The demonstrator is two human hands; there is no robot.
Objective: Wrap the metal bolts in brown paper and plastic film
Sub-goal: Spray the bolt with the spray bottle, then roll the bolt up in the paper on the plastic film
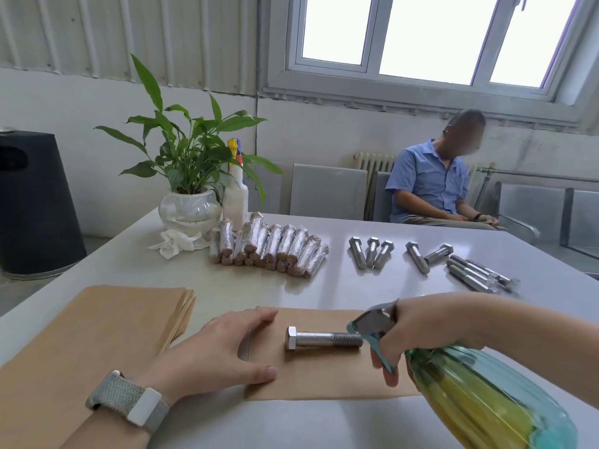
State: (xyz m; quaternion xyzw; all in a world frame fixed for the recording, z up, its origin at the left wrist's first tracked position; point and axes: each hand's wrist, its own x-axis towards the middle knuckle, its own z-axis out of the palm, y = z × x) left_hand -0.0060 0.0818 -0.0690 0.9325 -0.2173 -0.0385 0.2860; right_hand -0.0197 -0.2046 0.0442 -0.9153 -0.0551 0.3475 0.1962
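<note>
Across the grey worktop [340, 422], going from the big things down, a stack of brown paper [97, 322] lies at the left, and a single brown sheet [324, 380] lies in front of the person with one bare bolt [322, 339] on it, head to the left and thread to the right. Farther back sits a heap of wrapped bolts [269, 246], and to its right the loose bolts [431, 259] wait. The right hand [418, 328] grasps a spray bottle [486, 396], fingers curled at the trigger, nozzle just beside the threaded end. The left hand [214, 350] lies released, fingers straight, pressing the sheet's left edge, near the bolt's head but not touching it. The risks, as I judge them: a heavy squeeze could soak the paper so that it tears when rolled; the nozzle could knock the round bolt and set it rolling off the sheet; and spray could drift onto the spare stack if the aim wanders left
</note>
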